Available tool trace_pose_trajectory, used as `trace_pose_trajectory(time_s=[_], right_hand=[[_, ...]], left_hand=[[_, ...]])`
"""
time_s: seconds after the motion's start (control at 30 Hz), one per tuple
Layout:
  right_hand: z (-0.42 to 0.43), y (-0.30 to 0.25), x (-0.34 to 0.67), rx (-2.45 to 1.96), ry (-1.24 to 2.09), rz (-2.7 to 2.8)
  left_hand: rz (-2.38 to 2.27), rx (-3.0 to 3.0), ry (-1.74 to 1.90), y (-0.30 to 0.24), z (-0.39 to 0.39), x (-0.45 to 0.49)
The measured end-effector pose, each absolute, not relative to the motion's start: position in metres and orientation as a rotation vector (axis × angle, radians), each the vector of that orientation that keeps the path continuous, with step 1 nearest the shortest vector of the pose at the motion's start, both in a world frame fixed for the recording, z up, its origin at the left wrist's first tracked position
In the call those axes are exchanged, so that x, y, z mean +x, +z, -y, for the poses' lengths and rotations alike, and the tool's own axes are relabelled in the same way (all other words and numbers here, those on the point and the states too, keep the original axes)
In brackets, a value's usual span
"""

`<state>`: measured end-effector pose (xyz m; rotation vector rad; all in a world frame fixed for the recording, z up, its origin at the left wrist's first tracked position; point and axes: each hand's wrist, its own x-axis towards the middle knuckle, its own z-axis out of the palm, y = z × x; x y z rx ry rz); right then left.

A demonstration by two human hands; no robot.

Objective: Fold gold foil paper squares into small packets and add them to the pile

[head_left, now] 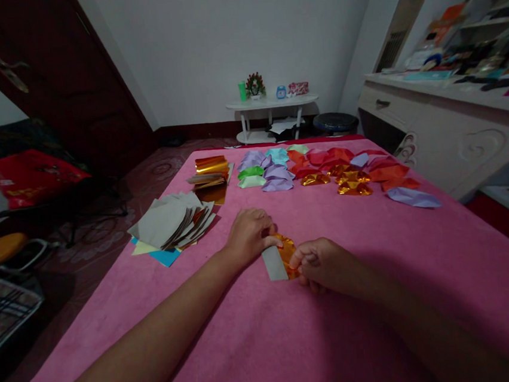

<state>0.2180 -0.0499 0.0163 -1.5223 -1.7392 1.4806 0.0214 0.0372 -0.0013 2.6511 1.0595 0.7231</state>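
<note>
A sheet of gold foil paper (274, 263), partly folded, lies on the pink cloth in front of me, its grey-white back showing on the left and shiny gold on the right. My left hand (250, 232) holds its upper edge, fingers curled and thumb on the paper. At the sheet's right edge my right hand (318, 263) is closed, thumb and index finger pinching the gold part. Its other fingers are curled under. Beyond the hands lie folded gold foil pieces (354, 188) and several folded paper pieces in purple (277, 178), green, red and orange.
A fanned stack of grey-backed paper sheets (167, 220) lies at the left, over blue and yellow sheets. Behind it sits a pile of gold foil sheets (211, 165). A white cabinet (435, 107) stands to the right, and a small white table (273, 102) by the wall.
</note>
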Motion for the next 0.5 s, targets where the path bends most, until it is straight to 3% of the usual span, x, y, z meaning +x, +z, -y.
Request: trace_pose_trajectory(time_s=[0.17,0.3,0.5], right_hand=[[0.054,0.026,0.225,-1.338,1.178,2.076],[0.052,0.019,0.23,-1.268,0.859,2.186],[0.045,0.01,0.235,-1.131,0.969,2.109]], left_hand=[[-1.1,2.715,0.52,0.003,-0.008,0.028],[-1.0,2.673,0.565,0.003,0.013,0.026],[-0.908,2.668,0.73,-0.004,0.031,0.015]])
